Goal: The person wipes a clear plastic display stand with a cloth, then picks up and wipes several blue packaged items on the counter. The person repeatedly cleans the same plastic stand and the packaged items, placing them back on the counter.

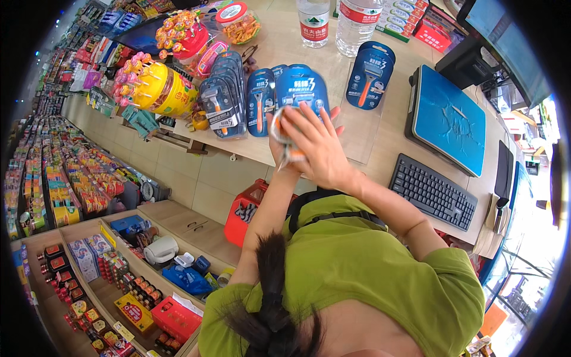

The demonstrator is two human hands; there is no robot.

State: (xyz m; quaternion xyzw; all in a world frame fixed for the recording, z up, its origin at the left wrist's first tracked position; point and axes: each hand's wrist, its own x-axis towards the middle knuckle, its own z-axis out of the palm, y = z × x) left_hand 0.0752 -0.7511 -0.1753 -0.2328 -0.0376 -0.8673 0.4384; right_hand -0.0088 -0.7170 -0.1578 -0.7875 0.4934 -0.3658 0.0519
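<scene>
My left hand (275, 145) is palm up beneath my right hand (319, 149), partly hidden by it. Pressed between the two hands is a white-and-orange ring-shaped item (277, 127), blurred and mostly covered, so I cannot tell exactly what it is. Just beyond my fingers lies a blue razor pack (301, 85), its lower part hidden by my hands. Left of it another blue razor pack (261, 105) shows an orange-handled razor. Further left, several razor packs (223, 107) overlap in a row. A single razor pack (370, 76) lies apart on the right.
The wooden counter (357, 125) holds a keyboard (432, 192), a blue-topped scale (450, 120) and a monitor (513, 49). Two water bottles (313, 26) stand at the back. Lollipop tubs (174, 91) and a candy jar (238, 24) crowd the left. A red container (238, 212) stands below.
</scene>
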